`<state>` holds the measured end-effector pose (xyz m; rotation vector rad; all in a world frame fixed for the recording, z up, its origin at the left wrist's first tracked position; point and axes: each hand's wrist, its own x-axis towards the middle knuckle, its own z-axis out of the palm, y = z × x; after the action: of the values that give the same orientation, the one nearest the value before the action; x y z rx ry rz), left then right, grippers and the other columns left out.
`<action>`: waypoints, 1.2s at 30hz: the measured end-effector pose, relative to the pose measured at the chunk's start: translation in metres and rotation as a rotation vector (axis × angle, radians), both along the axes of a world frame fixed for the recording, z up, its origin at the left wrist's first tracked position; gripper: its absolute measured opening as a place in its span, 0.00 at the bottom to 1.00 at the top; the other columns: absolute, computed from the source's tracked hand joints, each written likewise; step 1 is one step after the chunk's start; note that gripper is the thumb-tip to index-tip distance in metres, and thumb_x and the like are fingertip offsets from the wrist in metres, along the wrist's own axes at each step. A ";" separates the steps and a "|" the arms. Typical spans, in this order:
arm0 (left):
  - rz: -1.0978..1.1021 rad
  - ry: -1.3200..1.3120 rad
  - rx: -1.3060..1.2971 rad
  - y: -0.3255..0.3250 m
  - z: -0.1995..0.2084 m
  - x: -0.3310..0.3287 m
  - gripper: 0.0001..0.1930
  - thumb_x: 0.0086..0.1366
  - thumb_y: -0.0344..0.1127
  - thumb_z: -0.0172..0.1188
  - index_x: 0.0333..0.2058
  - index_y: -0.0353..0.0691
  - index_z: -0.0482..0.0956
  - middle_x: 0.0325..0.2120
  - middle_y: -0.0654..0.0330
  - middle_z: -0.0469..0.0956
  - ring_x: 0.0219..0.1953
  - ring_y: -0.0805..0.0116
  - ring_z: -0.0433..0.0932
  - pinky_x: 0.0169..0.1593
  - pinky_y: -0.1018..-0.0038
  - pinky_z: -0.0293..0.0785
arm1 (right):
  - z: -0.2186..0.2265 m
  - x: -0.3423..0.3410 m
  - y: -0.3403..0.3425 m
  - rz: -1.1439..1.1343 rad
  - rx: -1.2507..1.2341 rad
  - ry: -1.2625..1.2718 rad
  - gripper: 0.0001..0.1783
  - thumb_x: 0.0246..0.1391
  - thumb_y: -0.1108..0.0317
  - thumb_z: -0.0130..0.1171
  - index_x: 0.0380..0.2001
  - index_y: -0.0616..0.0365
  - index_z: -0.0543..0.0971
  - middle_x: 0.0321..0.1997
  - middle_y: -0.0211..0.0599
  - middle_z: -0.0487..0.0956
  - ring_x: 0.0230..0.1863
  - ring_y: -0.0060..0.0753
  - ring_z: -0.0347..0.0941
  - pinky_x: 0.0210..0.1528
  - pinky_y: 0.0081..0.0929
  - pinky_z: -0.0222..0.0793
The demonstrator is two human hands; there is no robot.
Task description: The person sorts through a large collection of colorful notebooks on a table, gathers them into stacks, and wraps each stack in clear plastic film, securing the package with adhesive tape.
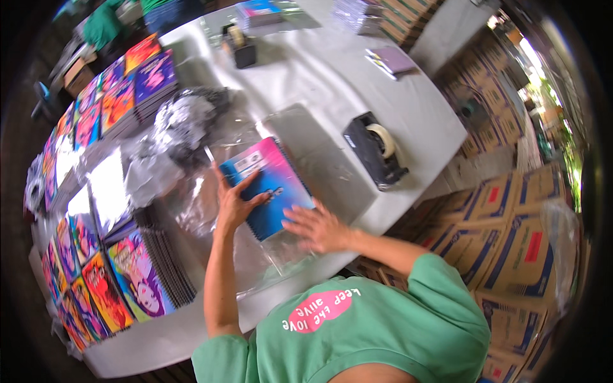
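- Head view: notebook (pixel 281 177) with a pink-and-blue cover, lying tilted on clear plastic (pixel 252 255) near the middle of the counter (pixel 319 70), spiral along its right edge
- left hand (pixel 235 203) is open, fingers spread over the left part of the cover, not wrapped around anything
- right hand (pixel 319 228) is open too, palm down at the notebook's lower right corner, kinda blurry, so can't tell if it's pressing
- black tape dispenser (pixel 365 148) sits to the right of the notebook, another dispenser (pixel 242 53) is further up
- crumpled plastic (pixel 184 118) up and left, bright notebook stacks (pixel 137 274) down the left side
- loads of cardboard boxes (pixel 520 252) off to the right, beside the counter
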<state>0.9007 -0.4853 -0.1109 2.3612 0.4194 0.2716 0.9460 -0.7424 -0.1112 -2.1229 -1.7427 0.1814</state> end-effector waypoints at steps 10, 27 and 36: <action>-0.026 0.069 -0.076 -0.001 0.012 0.005 0.35 0.41 0.46 0.74 0.53 0.59 0.73 0.64 0.37 0.25 0.64 0.46 0.51 0.63 0.62 0.56 | 0.033 0.146 -0.183 -1.128 0.201 0.453 0.19 0.53 0.50 0.57 0.35 0.56 0.77 0.40 0.35 0.76 0.45 0.32 0.67 0.39 0.33 0.64; 0.010 0.107 -0.140 0.000 0.015 0.004 0.36 0.39 0.49 0.75 0.52 0.62 0.74 0.63 0.37 0.21 0.65 0.43 0.50 0.63 0.60 0.57 | 0.006 0.133 -0.195 -0.877 0.611 1.516 0.11 0.53 0.58 0.59 0.32 0.53 0.79 0.66 0.32 0.54 0.67 0.43 0.45 0.47 0.79 0.54; 0.030 0.074 -0.115 -0.001 0.010 0.002 0.37 0.38 0.49 0.75 0.52 0.63 0.74 0.63 0.37 0.23 0.65 0.41 0.47 0.63 0.60 0.56 | 0.018 0.104 -0.213 -1.270 0.038 0.147 0.08 0.53 0.64 0.58 0.28 0.54 0.81 0.57 0.38 0.67 0.59 0.37 0.59 0.54 0.61 0.57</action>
<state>0.9025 -0.4866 -0.1009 2.2592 0.4931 0.1704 1.0501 -0.9556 -0.0933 -2.6351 -0.1030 -0.0590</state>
